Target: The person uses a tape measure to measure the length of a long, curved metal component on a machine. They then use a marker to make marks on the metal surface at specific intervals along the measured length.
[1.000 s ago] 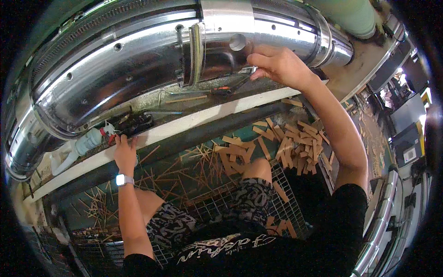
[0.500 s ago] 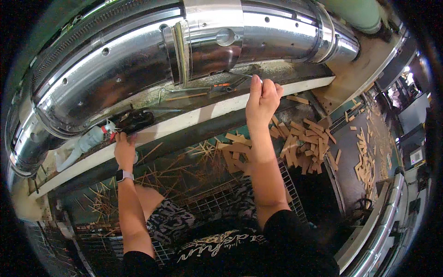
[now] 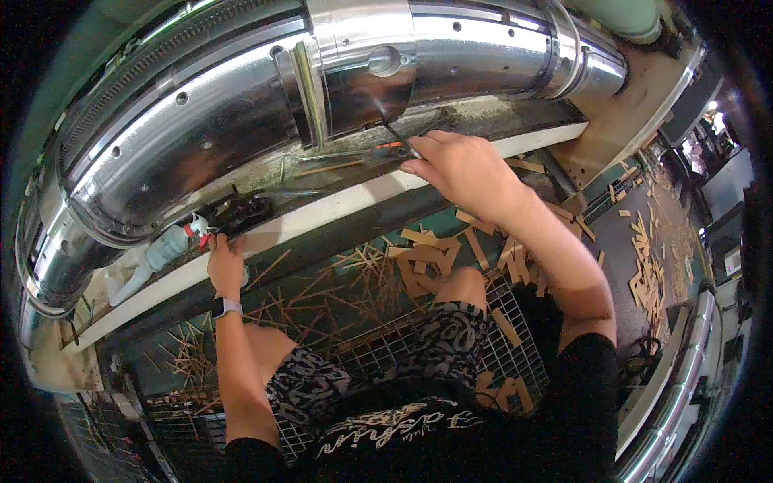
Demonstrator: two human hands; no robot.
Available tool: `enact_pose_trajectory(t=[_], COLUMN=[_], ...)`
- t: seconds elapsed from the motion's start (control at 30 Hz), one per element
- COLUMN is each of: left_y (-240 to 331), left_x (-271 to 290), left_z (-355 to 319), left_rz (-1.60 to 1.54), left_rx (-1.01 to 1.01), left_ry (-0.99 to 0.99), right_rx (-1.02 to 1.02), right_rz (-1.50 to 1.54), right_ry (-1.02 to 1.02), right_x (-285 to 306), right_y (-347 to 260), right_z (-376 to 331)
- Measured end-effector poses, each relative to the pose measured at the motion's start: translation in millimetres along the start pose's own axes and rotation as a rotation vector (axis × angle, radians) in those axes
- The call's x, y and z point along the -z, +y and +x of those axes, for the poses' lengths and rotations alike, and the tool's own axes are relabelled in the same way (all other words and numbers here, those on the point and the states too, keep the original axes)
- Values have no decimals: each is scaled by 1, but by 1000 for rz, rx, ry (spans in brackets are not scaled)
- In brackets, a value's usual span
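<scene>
A large shiny metal roller [image 3: 217, 97] spans the far side, with a wide collar [image 3: 358, 32] around its middle. My right hand [image 3: 459, 173] is closed around a thin dark hex key [image 3: 396, 133]. The key's far end meets the underside of the collar; its exact seat is too small to make out. At the left, my left hand [image 3: 226, 262] rests at the edge of the white ledge [image 3: 322, 207], its fingers apart and partly hidden. Beside those fingers lies a pale spray bottle [image 3: 165, 251] with a red-and-white head, next to a dark object [image 3: 241, 211].
Under the collar, a metal rod [image 3: 334, 154], a thin wooden strip [image 3: 326, 167] and an orange-marked tool [image 3: 386, 146] lie on the ledge. Cardboard-coloured pieces [image 3: 427, 256] and thin sticks [image 3: 314, 302] litter the area below. A metal grid [image 3: 527, 354] lies beneath my legs.
My right hand has swung toward me and turned, its forearm now slanting in from the right; the hex key has turned with it. My left hand stays at the ledge.
</scene>
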State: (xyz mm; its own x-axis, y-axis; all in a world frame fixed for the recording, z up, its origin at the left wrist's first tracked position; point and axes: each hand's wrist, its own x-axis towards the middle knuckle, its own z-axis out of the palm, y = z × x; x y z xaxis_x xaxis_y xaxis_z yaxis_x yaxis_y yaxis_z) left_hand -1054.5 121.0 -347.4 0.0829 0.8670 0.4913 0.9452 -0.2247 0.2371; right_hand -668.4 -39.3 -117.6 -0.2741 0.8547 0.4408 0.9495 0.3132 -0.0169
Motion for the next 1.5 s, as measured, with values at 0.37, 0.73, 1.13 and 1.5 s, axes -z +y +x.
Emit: enact_pose_trajectory(t=[0.37,0.73,1.13,1.5], left_y=[-3,3,6,14], left_x=[4,3,5,18], left_z=[-1,-1,-1,-3], left_rz=[51,94,70,88], left_rx=[17,14,-35,44], left_ry=[-53,-56,17,-59], right_rx=[212,646,636,548], right_rz=[175,317,566,787], right_ry=[-573,-476,-605,-622], right_x=[40,24,16,6], right_y=[12,34,41,57], right_z=[50,75,71,70])
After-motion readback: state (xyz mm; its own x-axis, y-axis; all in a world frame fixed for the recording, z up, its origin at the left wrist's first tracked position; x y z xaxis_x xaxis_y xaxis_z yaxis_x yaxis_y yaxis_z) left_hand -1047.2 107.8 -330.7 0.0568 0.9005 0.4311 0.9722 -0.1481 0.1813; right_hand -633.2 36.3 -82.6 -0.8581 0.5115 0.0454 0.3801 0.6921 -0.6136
